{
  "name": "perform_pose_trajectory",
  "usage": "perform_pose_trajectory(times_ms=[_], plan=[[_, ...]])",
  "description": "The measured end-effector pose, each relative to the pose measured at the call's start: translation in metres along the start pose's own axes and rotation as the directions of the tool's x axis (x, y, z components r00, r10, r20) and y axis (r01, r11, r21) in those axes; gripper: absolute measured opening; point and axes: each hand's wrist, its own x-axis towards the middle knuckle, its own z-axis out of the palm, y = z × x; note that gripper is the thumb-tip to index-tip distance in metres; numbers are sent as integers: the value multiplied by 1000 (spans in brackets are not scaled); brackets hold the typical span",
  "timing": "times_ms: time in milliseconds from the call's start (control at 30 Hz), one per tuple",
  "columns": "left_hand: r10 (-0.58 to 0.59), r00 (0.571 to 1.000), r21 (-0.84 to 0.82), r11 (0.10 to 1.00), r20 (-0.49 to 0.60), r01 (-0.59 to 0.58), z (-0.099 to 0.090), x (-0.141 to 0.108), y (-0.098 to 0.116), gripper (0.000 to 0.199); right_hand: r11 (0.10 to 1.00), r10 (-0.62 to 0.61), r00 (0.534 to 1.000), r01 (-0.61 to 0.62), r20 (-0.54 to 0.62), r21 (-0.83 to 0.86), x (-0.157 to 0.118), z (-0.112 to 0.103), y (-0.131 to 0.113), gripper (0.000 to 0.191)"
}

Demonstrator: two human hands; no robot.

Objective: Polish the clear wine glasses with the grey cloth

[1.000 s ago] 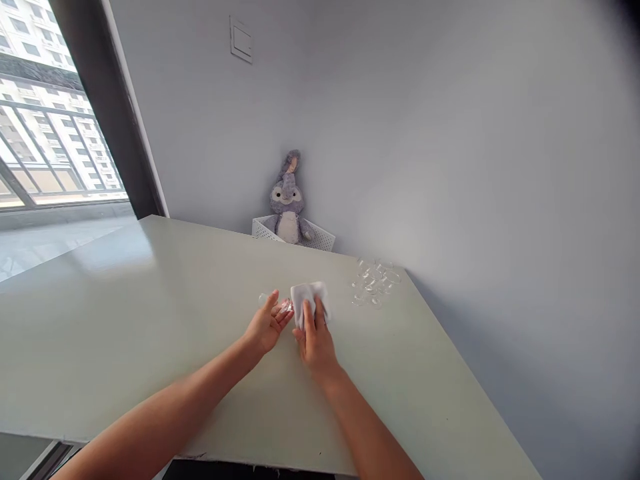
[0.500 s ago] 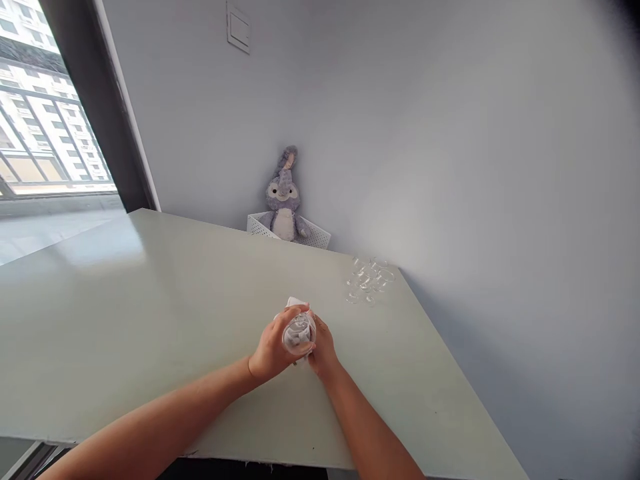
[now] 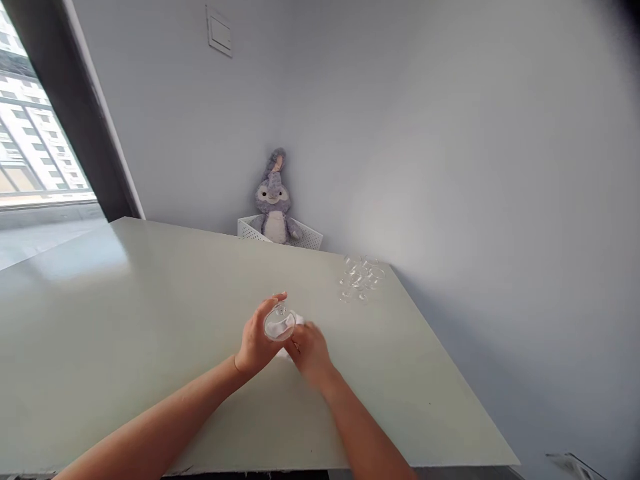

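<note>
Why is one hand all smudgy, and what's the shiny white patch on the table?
In the head view, the right hand is smeared with motion blur, while the left hand holding the glass looks sharper; the shiny patch is glare on the table, probably from the window; the picture's corners look bent and dark.

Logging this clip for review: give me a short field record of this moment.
Left hand: holds a clear glass
Right hand: touches a white cloth
Nearby: more glasses grouped on the table
Rest: stuffed rabbit in a white basket; window at left
</note>
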Motion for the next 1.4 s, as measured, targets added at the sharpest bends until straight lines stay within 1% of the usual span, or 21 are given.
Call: perform_pose_trajectory(times_ms=[33,67,100,133,200,233,267,333,400,467,533,567,633,733,767,833,933,1033,1233,1333,1400], plan=[[24,1000,6,1000,6,-24,1,-1,0,55,996,27,999,-30,39,82,1,0,2,33],[39,999,10,999,10,-39,1,-2,0,54,987,65,997,-71,44,147,2,1,4,32],[40,999,12,999,13,-40,2,-3,0,54,977,110,994,-110,13,185,2,1,6,28],[29,999,11,1000,22,-29,2,-4,0,55,971,147,988,-136,-45,197,3,1,7,25],[-14,998,-13,1000,55,14,3,-8,1,57,977,164,973,-137,-162,164,3,1,7,31],[-37,996,-33,999,81,40,4,-10,1,58,983,146,971,-121,-188,136,3,1,7,33],[-59,992,-56,996,114,66,5,-13,2,58,989,119,975,-100,-187,108,3,2,6,30],[-89,977,-89,990,191,108,6,-17,3,58,995,82,985,-73,-153,64,3,4,4,19],[-94,958,-65,991,269,115,7,-19,3,63,994,96,985,-88,-141,64,5,5,5,19],[-96,935,23,995,343,94,6,-17,0,76,982,151,972,-128,-180,135,8,1,11,23],[-117,900,132,989,421,67,6,-16,-6,83,947,241,942,-175,-235,269,11,-7,24,27],[-139,877,180,982,459,62,7,-15,-10,81,919,295,918,-198,-263,341,13,-13,32,30],[-202,829,255,964,521,75,7,-15,-20,68,855,410,859,-245,-306,456,15,-26,54,36],[-288,763,323,940,578,110,9,-18,-32,46,774,574,750,-369,-327,514,13,-45,92,43],[-301,747,332,936,593,113,10,-19,-34,41,754,611,723,-410,-321,513,12,-50,104,44],[-305,729,338,935,613,107,10,-19,-36,35,727,658,684,-468,-315,502,10,-56,125,44],[-298,722,333,938,624,99,10,-19,-36,31,711,685,655,-508,-318,486,9,-58,147,42],[-287,728,318,943,623,100,10,-18,-37,29,700,701,639,-532,-317,477,12,-55,157,41],[-266,753,294,950,601,102,11,-21,-42,27,703,703,629,-546,-331,456,21,-54,161,34],[-274,747,292,950,606,112,12,-21,-40,27,707,699,634,-544,-330,452,20,-55,162,31],[-292,739,288,948,607,138,11,-19,-38,27,706,699,636,-542,-327,456,17,-55,162,33]])
